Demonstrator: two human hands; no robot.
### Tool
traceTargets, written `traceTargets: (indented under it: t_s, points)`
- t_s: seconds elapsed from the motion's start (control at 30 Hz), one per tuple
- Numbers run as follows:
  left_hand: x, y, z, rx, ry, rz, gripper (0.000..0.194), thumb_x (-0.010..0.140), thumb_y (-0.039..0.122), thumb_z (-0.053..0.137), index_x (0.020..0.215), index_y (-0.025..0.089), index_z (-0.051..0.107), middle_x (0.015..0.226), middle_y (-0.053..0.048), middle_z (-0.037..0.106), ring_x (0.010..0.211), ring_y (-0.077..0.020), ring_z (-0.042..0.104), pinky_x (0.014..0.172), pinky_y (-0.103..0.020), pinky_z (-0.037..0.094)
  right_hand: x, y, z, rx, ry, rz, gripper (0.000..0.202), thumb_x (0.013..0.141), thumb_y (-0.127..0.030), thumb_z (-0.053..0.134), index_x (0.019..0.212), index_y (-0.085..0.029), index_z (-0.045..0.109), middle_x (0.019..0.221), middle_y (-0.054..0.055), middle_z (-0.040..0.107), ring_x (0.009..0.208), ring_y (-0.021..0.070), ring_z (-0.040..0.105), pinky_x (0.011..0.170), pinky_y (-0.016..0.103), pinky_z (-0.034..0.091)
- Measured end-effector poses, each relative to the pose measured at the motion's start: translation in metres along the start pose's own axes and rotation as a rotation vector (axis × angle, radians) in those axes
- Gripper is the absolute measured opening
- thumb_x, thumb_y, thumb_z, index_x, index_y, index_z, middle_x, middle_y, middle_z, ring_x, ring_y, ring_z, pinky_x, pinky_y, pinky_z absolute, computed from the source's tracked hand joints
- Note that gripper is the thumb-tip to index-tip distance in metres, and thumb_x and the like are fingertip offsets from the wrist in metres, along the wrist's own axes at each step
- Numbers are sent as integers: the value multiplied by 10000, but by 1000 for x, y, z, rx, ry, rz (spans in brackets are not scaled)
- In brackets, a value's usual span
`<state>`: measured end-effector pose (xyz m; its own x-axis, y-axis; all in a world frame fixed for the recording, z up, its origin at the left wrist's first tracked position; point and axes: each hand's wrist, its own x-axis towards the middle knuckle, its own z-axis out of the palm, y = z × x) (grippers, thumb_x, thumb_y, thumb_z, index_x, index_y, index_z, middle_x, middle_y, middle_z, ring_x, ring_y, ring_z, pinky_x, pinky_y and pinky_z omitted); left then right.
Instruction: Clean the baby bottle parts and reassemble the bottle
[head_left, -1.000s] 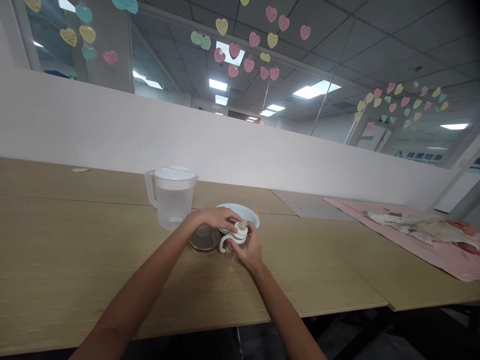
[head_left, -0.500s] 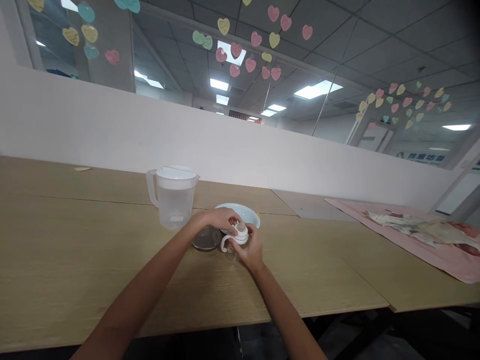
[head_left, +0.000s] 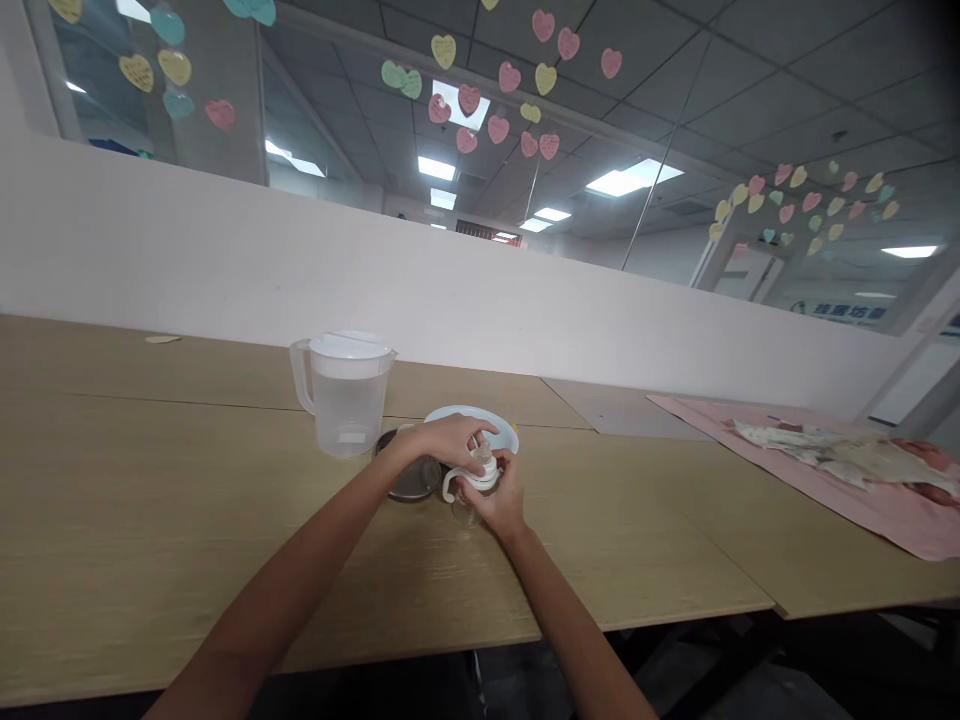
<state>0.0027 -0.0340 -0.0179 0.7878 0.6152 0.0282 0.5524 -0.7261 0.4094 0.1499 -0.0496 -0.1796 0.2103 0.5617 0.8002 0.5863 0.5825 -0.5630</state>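
A small clear baby bottle (head_left: pixel 471 490) with white side handles and a teat on top stands on the wooden table (head_left: pixel 150 500). My right hand (head_left: pixel 499 500) grips the bottle from the near right side. My left hand (head_left: pixel 442 440) reaches over it, fingers on the white collar at its top. Just behind the bottle sits a pale blue bowl (head_left: pixel 501 428), and a dark round lid (head_left: pixel 409 478) lies to the bottle's left.
A clear plastic jug (head_left: pixel 343 392) with a white lid, holding water, stands behind and left of the hands. A pink mat (head_left: pixel 862 495) with crumpled cloth lies far right. A white partition runs along the table's back.
My left hand has shifted slightly on the bottle's top collar, fingers turned a little. The bottle, bowl, lid and jug stay where they were.
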Motion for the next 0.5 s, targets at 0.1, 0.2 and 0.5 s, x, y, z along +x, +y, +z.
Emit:
traceTargets:
  t_s: [0.1,0.2,0.5]
  points:
    - [-3,-3,-3,-82,-66,88,795,690,187,635,1429,205,343,1205,-73,623,1105,-212,566,883,-266,434,0,1,0,19,1,-12,555,670,-483,714,1070,-208,445,971,68,607,860,211,616,731,342,514]
    - [-4,-5,-4,-164,-113,117,873,705,191,622,1478,219,217,1285,-91,577,1131,-211,557,905,-282,432,1,1,0,29,-8,-6,588,672,-485,713,1109,-202,439,1004,82,608,892,220,618,750,351,515]
    - [0,5,3,86,7,-32,734,698,470,669,1339,167,477,1127,-101,633,954,-246,608,770,-273,451,1,0,0,-22,25,-26,539,666,-488,703,1047,-208,443,945,64,603,852,218,617,716,344,515]
